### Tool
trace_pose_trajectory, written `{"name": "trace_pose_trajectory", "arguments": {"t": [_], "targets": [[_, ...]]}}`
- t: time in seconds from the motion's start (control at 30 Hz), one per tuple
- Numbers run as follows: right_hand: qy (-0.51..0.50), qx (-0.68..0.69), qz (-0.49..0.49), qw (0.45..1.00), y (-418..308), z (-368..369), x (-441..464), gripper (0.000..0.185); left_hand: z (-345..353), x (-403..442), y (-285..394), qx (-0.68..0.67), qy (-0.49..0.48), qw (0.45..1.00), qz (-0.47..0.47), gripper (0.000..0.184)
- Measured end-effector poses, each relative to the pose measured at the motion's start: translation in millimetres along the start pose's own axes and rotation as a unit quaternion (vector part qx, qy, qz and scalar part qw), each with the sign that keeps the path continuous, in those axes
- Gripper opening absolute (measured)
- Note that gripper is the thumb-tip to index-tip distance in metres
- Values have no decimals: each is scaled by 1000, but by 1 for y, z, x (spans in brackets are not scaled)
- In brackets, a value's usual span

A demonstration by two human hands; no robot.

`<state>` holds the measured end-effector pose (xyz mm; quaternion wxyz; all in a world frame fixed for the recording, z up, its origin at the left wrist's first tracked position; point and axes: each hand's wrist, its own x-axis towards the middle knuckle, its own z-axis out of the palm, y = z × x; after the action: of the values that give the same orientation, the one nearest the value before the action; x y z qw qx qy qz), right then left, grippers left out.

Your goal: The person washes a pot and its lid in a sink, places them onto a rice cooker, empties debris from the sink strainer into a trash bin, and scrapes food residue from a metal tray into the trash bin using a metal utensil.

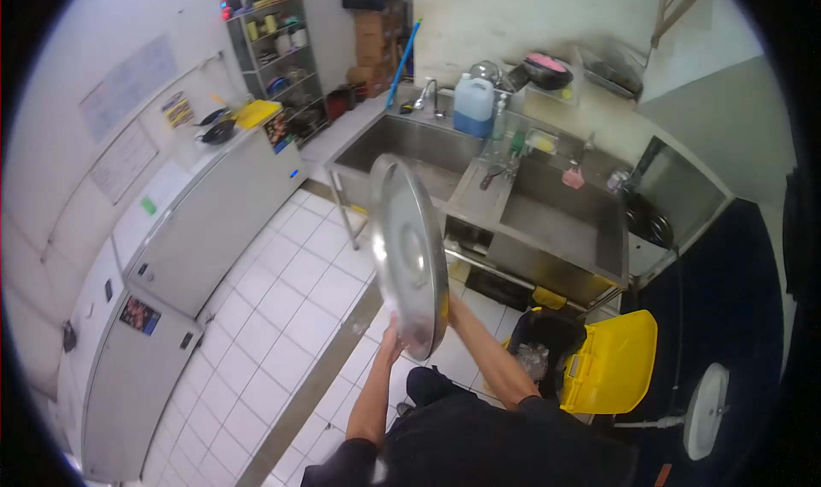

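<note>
A large round metal lid (409, 247) is held up on its edge in front of my body, its shiny face turned to the left. My left hand (392, 337) grips its lower left rim. On the right side of the lid, my right hand (451, 309) holds the lower rim, its fingers partly hidden behind the metal. Beyond the lid stands a steel sink unit with a left basin (428, 141) and a right basin (560, 209); the lid overlaps part of the left basin in view.
White chest freezers (214, 205) line the left wall. A bin with a yellow lid (611, 363) stands open at the lower right, near a small white washbasin (706, 410). A blue jug (473, 106) sits behind the sinks. Shelving (278, 59) is at the back.
</note>
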<state>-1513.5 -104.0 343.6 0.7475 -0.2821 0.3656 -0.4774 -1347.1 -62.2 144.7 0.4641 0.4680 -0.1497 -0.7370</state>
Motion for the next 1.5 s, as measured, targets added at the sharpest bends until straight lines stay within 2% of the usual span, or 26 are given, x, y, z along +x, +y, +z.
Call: {"name": "trace_pose_trajectory", "arguments": {"t": [0.03,0.07,0.1,0.13,0.17,0.2,0.23,0.3,0.33,0.4,0.43,0.47,0.6,0.63,0.7,0.83,0.93,1.0,1.03,1.07,1.13,1.2,1.27,1.33,1.37,1.5], "targets": [[50,-85,-70,993,-23,-9,29,34,17,19,19,180,-3,983,-19,60],[113,-175,-129,970,-46,-18,58,30,31,34,35,357,-9,934,-34,59],[142,-244,-140,949,-76,-22,73,33,25,61,49,550,-69,827,92,56],[170,-310,-146,924,-105,-21,82,36,12,92,62,703,-126,666,215,54],[196,-320,-167,912,-125,-22,97,39,16,98,87,690,-105,691,189,44],[220,-328,-188,899,-143,-25,119,42,1,120,99,652,-105,720,212,37],[282,-396,-200,850,-158,-34,148,49,-20,152,109,583,-77,803,95,36],[368,-506,-191,757,-185,-43,199,56,-67,167,144,595,-30,791,142,35],[394,-550,-175,716,-203,-38,218,58,-104,184,157,564,15,820,92,34],[390,-610,-113,681,-239,-33,253,63,-175,184,170,490,105,864,-37,36],[393,-625,-98,668,-252,-44,282,61,-199,174,186,472,141,867,-80,37],[394,-637,-77,658,-255,-54,309,60,-213,156,199,433,192,875,-98,37],[380,-647,-46,660,-268,-93,421,56,-290,109,219,366,258,878,-168,37],[380,-651,-45,656,-268,-101,450,54,-296,105,226,361,307,856,-207,32],[359,-651,-14,669,-266,-120,508,53,-307,105,239,352,335,831,-270,31],[327,-645,34,690,-248,-142,613,51,-304,154,277,316,344,851,-240,32],[334,-635,94,690,-236,-139,681,48,-267,246,341,351,354,857,-129,33],[319,-637,111,694,-223,-154,728,43,-268,329,395,510,283,812,-2,31],[305,-625,124,708,-217,-154,743,40,-249,363,432,507,289,810,54,31],[300,-612,135,719,-216,-159,758,37,-198,415,478,501,283,810,113,30],[283,-639,116,706,-194,-182,788,32,-100,505,562,567,229,772,172,32],[323,-566,150,743,-172,-200,808,32,1,580,612,609,147,744,232,31],[377,-519,192,743,-147,-219,830,32,78,647,626,607,21,752,257,29],[420,-483,198,743,-119,-242,846,28,165,690,609,554,-101,805,185,30],[428,-487,187,738,-99,-252,854,27,216,694,588,558,-120,805,161,32],[474,-490,161,713,-50,-275,864,26,314,730,513,555,-397,729,50,36]]}}
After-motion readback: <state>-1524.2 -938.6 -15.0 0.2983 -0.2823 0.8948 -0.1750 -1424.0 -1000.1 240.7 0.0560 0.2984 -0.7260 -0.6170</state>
